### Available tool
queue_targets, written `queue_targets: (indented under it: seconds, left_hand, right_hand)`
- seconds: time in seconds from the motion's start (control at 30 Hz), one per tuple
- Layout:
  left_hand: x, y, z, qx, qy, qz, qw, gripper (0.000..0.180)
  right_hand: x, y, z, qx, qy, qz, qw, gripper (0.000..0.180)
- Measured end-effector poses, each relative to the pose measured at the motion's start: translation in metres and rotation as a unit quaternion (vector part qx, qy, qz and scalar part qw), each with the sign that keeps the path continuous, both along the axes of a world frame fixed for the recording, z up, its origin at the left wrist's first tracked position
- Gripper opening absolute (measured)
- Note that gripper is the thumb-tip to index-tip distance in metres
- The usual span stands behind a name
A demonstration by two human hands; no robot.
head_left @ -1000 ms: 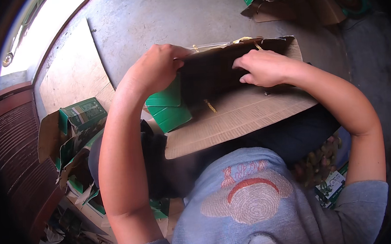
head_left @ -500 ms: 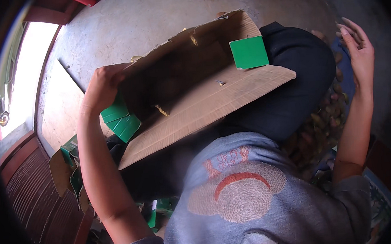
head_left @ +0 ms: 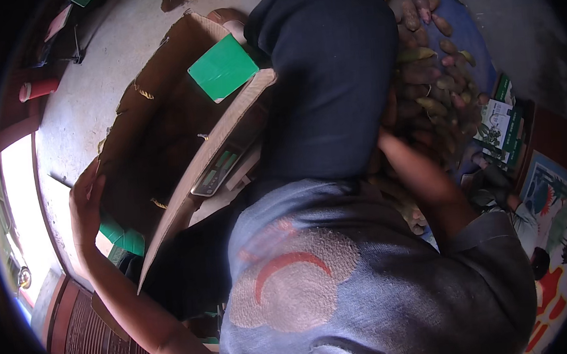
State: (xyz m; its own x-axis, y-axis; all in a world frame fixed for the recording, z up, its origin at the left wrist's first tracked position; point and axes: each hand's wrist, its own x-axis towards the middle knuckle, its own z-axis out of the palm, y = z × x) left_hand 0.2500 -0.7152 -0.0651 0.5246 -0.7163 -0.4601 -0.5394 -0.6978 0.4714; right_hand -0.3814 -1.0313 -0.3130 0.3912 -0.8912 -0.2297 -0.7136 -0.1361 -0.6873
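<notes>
My left hand grips the near-left rim of a large cardboard box, thumb and fingers closed about its edge. The box lies tilted with its mouth facing me, and its inside is dark. It has green corner flaps and short yellow rope loops. My right forearm reaches down past my dark-trousered leg, which hides the right hand's fingers. That arm is at a heap of elongated brown, pinkish and greenish tuber-like produce, whose exact kind I cannot make out.
A scale with a lit green display sits behind the box's near flap. A blue sheet lies under the produce. Green-and-white printed packages and a colourful printed panel stand at right. A slatted wooden bench is at lower left.
My view and body have turned to the right. My right hand has gone from raised and empty down behind my leg to the produce heap. The left hand keeps hold of the box.
</notes>
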Motion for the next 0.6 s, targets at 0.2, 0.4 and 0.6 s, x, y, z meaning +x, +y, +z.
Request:
queue_targets:
  seconds: [0.2, 0.4, 0.6]
  left_hand:
    - [0.0, -0.02, -0.018, -0.159, 0.082, 0.04, 0.983, 0.048]
    - [0.012, 0.013, -0.019, -0.183, 0.047, 0.085, 0.978, 0.044]
    - [0.019, 0.026, -0.027, -0.193, 0.029, 0.095, 0.976, 0.046]
  right_hand:
    - [-0.154, 0.062, -0.067, 0.162, -0.069, -0.152, 0.972, 0.044]
    - [-0.173, 0.003, -0.047, 0.16, 0.472, 0.079, 0.863, 0.072]
    - [-0.12, 0.039, -0.056, 0.249, 0.465, -0.053, 0.848, 0.071]
